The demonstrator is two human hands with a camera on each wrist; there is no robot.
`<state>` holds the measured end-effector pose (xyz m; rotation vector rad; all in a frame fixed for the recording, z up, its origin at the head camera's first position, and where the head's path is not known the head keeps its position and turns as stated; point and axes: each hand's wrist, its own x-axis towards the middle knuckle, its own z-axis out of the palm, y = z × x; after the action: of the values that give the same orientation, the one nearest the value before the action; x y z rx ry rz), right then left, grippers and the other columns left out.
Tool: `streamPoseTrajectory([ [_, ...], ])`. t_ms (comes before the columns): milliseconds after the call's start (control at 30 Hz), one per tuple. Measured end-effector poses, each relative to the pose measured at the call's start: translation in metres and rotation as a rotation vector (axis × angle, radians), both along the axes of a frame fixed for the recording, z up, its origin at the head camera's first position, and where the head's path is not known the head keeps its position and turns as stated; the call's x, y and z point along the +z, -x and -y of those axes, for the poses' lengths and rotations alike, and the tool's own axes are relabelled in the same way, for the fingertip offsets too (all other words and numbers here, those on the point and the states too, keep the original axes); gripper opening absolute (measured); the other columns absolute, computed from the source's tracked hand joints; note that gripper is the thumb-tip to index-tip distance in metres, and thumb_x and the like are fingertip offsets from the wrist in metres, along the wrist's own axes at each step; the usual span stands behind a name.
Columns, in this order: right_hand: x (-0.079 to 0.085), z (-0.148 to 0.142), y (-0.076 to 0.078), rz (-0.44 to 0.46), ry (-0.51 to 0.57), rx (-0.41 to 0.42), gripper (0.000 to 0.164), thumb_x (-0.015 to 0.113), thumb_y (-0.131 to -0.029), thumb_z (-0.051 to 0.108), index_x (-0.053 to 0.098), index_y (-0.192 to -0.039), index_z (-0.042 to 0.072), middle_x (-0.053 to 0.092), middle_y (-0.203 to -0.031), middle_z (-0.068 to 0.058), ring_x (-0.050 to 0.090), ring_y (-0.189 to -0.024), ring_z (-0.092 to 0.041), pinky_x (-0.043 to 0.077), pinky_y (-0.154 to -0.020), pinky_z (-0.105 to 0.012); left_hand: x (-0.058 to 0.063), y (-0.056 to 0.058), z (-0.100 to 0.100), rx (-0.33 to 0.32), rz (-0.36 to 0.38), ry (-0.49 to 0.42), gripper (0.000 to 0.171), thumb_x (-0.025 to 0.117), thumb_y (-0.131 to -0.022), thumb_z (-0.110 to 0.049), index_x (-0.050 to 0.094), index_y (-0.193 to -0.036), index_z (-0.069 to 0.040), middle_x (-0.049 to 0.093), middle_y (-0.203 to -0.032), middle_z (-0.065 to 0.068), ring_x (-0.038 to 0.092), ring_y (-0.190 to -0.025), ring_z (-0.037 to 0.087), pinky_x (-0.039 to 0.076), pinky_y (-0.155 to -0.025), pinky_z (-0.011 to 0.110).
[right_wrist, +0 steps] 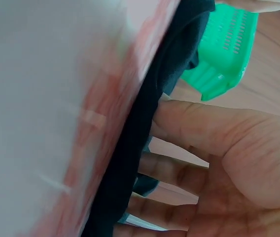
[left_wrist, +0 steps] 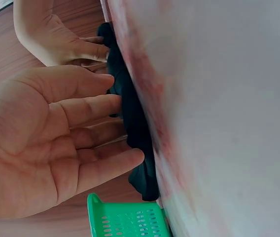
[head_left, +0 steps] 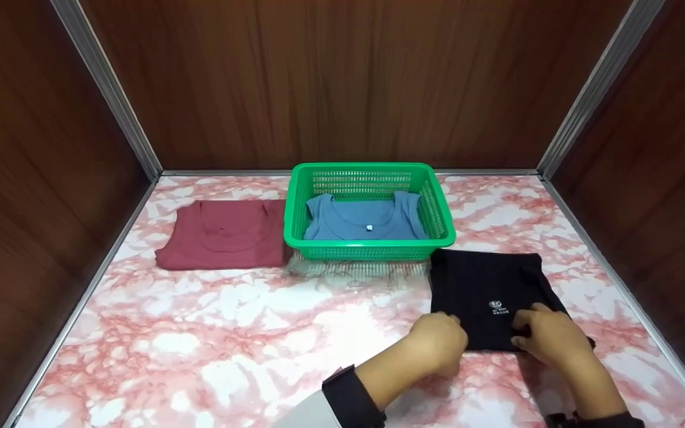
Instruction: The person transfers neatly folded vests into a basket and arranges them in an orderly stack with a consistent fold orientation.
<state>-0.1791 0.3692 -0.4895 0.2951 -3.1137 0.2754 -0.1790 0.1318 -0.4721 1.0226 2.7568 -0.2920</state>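
A folded black top (head_left: pixel 485 285) with a small white print lies flat at the right of the table. My left hand (head_left: pixel 439 343) touches its near left corner; in the left wrist view, the fingers (left_wrist: pixel 103 170) are fairly straight against the cloth edge. On its near right part rests my right hand (head_left: pixel 547 334), the fingertips on the fabric. The right wrist view shows the thumb (right_wrist: pixel 189 121) against the near edge, with the other fingers spread over the cloth. Neither hand visibly grips the fabric.
A green plastic basket (head_left: pixel 369 244) stands at the back middle, holding a folded blue tank top (head_left: pixel 363 221). Left of it lies a folded dark red top (head_left: pixel 226 235). Brown wood-look panels (head_left: pixel 342 83) enclose the marbled table (head_left: pixel 247 345) at the back and sides.
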Motion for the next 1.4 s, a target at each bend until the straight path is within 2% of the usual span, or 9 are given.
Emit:
streamPoseTrajectory([
  [133, -0.001, 0.002, -0.004, -0.021, 0.006, -0.003, 0.02, 0.085, -0.079, 0.021, 0.071, -0.091, 0.015, 0.064, -0.098, -0.012, 0.061, -0.082, -0.045, 0.05, -0.075, -0.064, 0.0, -0.003, 0.001, -0.001, -0.005, 0.0, 0.02, 0.075, -0.084, -0.042, 0.079, -0.101, -0.033, 0.062, -0.115, -0.012, 0.056, -0.097, 0.01, 0.054, -0.078, 0.027],
  [433, -0.002, 0.007, -0.009, -0.006, 0.007, -0.009, 0.02, 0.086, -0.078, 0.02, 0.071, -0.091, 0.014, 0.063, -0.096, -0.011, 0.06, -0.081, -0.043, 0.051, -0.075, -0.064, -0.003, -0.014, 0.004, -0.009, -0.084, 0.001, 0.022, 0.077, -0.08, -0.047, 0.079, -0.099, -0.034, 0.063, -0.107, -0.01, 0.057, -0.095, 0.011, 0.055, -0.074, 0.03],
  [767, -0.004, 0.01, -0.016, -0.031, 0.01, -0.004, 0.022, 0.088, -0.075, 0.019, 0.07, -0.088, 0.016, 0.063, -0.094, -0.008, 0.059, -0.08, -0.04, 0.051, -0.073, -0.063, -0.003, -0.022, 0.007, -0.03, -0.083, 0.015, 0.025, 0.078, -0.078, -0.047, 0.079, -0.099, -0.033, 0.063, -0.105, -0.009, 0.058, -0.097, 0.012, 0.055, -0.071, 0.03],
  [967, -0.004, 0.013, -0.019, -0.058, 0.002, 0.01, 0.023, 0.089, -0.075, 0.019, 0.07, -0.088, 0.016, 0.062, -0.091, -0.006, 0.062, -0.077, -0.04, 0.051, -0.07, -0.061, -0.004, -0.025, 0.01, -0.033, -0.086, 0.013, 0.023, 0.077, -0.08, -0.048, 0.079, -0.097, -0.033, 0.064, -0.11, -0.009, 0.059, -0.101, 0.012, 0.056, -0.076, 0.029],
  [1400, -0.004, 0.017, -0.022, -0.027, 0.011, -0.029, 0.024, 0.088, -0.074, 0.02, 0.069, -0.088, 0.017, 0.062, -0.094, -0.007, 0.062, -0.081, -0.041, 0.051, -0.069, -0.062, -0.005, -0.03, 0.014, -0.032, -0.094, 0.016, 0.024, 0.078, -0.079, -0.052, 0.079, -0.096, -0.035, 0.061, -0.105, -0.01, 0.057, -0.094, 0.011, 0.055, -0.07, 0.03],
])
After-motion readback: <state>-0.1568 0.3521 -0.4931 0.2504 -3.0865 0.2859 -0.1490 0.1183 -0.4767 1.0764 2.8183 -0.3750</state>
